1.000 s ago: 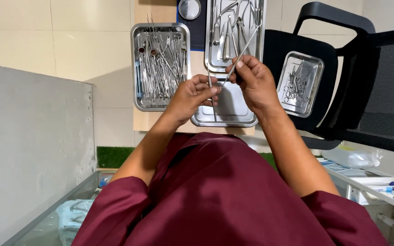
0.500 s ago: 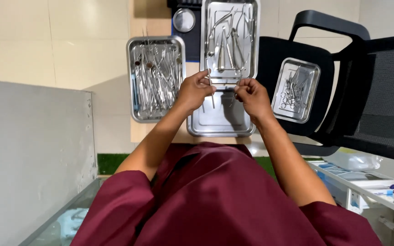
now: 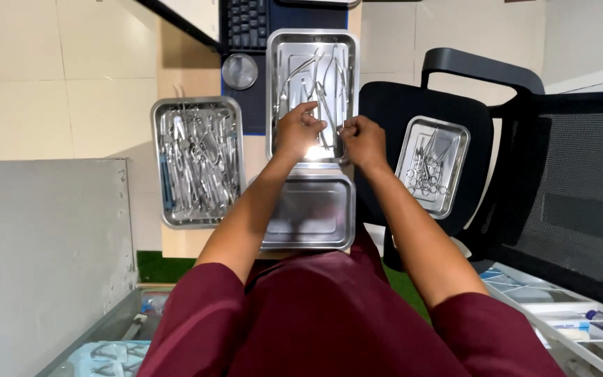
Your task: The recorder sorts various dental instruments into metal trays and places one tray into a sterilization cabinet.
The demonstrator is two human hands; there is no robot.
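This looks like a clinic's instrument room, or a dental or surgical office — the steel gives it away. On the wooden surface (image 3: 176, 237) before me lie stainless trays: a full tray of metal instruments (image 3: 197, 162) on my left, an upper tray of forceps and scissors (image 3: 313, 91), and an empty tray (image 3: 310, 211) nearest me. A smaller instrument tray (image 3: 432, 166) sits on a black office chair (image 3: 448, 126). A keyboard (image 3: 248, 22) lies at the far edge, pale tiles (image 3: 57, 77) cover the floor, and I wear maroon scrubs (image 3: 329, 321) — clinical dress.
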